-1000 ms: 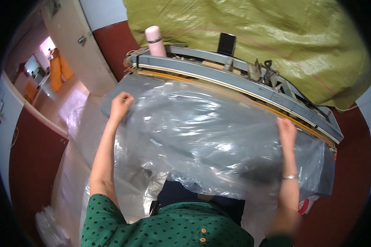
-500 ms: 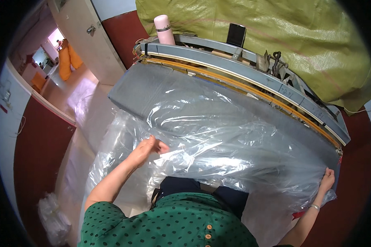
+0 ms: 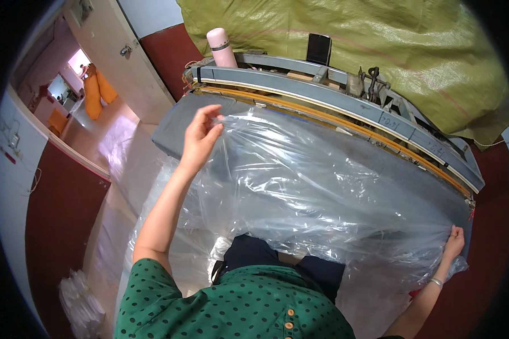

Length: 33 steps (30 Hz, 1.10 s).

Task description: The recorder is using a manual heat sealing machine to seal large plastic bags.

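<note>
Spanning the gap between two hands, one film (image 3: pixel 300 181) lies right of the left hand (image 3: pixel 201 138) and left of the right hand (image 3: pixel 453 245), long axis crosswise over one bench (image 3: pixel 178 120). Both hands' fingers pinch its edge, the left's nearer one flask (image 3: pixel 222 50) and one phone (image 3: pixel 318 50).

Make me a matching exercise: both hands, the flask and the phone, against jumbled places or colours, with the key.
1. Left hand
2. Right hand
3. Vacuum flask
4. Smartphone

A. Black, before the yellow-green tarp
B. Holding clear plastic film at the picture's right
C. Pink with a dark band
D. At the film's far edge, left of centre

Pairs: 1-D; 2-B; 3-C; 4-A
</note>
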Available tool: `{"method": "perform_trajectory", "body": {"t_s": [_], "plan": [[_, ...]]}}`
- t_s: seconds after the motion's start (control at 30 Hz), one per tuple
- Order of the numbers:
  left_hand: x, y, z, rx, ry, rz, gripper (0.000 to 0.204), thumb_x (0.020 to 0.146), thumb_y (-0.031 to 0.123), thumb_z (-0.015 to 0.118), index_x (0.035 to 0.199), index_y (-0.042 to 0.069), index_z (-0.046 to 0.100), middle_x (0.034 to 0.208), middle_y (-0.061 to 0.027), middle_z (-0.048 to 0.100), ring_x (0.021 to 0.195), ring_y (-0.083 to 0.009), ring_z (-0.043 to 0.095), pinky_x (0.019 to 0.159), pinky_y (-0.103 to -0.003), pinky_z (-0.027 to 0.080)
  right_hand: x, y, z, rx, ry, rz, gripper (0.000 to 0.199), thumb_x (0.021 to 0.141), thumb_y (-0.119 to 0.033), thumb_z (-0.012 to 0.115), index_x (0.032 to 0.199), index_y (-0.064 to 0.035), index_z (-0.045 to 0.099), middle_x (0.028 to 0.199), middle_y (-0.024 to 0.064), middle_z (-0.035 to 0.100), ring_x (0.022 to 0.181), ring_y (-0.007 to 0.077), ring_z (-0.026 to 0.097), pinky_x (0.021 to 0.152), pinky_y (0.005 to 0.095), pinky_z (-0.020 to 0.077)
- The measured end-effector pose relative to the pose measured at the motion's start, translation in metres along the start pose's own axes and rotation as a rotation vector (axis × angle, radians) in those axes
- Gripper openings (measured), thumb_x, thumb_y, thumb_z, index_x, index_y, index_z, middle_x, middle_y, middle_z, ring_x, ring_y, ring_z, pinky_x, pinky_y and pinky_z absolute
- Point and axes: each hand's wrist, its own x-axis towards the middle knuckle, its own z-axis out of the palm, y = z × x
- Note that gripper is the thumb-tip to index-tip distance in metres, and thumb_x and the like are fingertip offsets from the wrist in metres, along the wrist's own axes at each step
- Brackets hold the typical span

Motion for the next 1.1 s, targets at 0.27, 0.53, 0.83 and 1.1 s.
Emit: {"method": "perform_trajectory", "body": {"t_s": [0.27,0.53,0.83,1.1], "plan": [[0.001,-0.069,0.006,0.661,-0.075,0.055,0.046,0.070,-0.010,0.057,0.114,0.002,0.050,0.106,-0.0123,0.055,0.087,-0.0224,0.055,0.078,-0.031,0.046,0.001,0.001,-0.001,0.051,-0.019,-0.013,0.026,0.087,-0.030,0.058,0.083,-0.0041,0.055,0.074,0.0153,0.058,0.064,0.0307,0.051,0.061,0.0383,0.0421],[0.008,-0.050,0.015,0.785,-0.576,0.291,0.036,0.078,0.001,0.052,0.114,0.001,0.054,0.119,-0.0172,0.053,0.110,-0.0324,0.051,0.090,-0.039,0.043,0.002,0.007,0.002,0.039,-0.024,0.000,0.026,0.087,-0.029,0.058,0.083,-0.0036,0.055,0.073,0.0156,0.058,0.064,0.0309,0.051,0.061,0.0375,0.0423],[0.050,-0.094,0.045,0.844,-0.010,-0.184,0.027,0.079,0.019,0.063,0.099,0.000,0.061,0.085,-0.0153,0.065,0.083,-0.0339,0.061,0.072,-0.042,0.048,0.008,0.030,0.009,0.142,-0.008,0.039,0.027,0.086,-0.028,0.061,0.083,-0.0013,0.056,0.070,0.0079,0.059,0.063,0.0200,0.050,0.062,0.0326,0.0416],[0.076,-0.132,0.055,0.395,0.177,-0.056,0.015,0.085,0.016,0.053,0.091,0.003,0.052,0.078,-0.0162,0.058,0.071,-0.0343,0.056,0.067,-0.040,0.046,0.034,0.053,0.052,0.802,0.182,0.370,0.026,0.087,-0.028,0.062,0.092,-0.0021,0.064,0.081,-0.0014,0.060,0.072,0.0103,0.052,0.067,0.0248,0.0438]]}}
